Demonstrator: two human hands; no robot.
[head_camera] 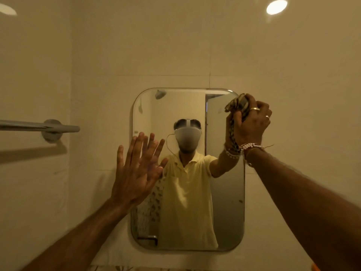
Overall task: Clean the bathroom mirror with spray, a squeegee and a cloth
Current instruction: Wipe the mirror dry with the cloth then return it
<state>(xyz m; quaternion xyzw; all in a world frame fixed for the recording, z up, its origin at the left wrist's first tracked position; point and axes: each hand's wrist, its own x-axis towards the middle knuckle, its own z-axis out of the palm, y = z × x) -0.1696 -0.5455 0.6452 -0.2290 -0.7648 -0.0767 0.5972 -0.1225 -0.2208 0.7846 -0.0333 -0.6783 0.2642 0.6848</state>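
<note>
**Cloth at the mirror's top right corner, flat palm on its left edge**

While the right hand (251,122) is clenched around a bunched, patterned cloth (237,106), that wad sits at the upper right corner of the mirror (226,202), apparently pressed to the glass, with a tail of fabric hanging down past the wrist. Nearly all of the mirror therefore lies below and to the left of this grip, and its long axis runs top to bottom, so I judge the coming wipe would travel downward along the right edge or leftward across the top.

At the mirror's left edge, about mid-height, the left hand (136,171) is spread flat with fingers apart and grasps nothing; whether the palm actually touches the glass I cannot tell, though its reflection meets it closely. That hand is nearer the mirror's middle, yet only the right one carries the tool.

Small specks show on the mirror's lower right area, well below the cloth. Left of the mirror a towel bar (39,127) is fixed to the wall. Neither spray nor squeegee is in view.
</note>
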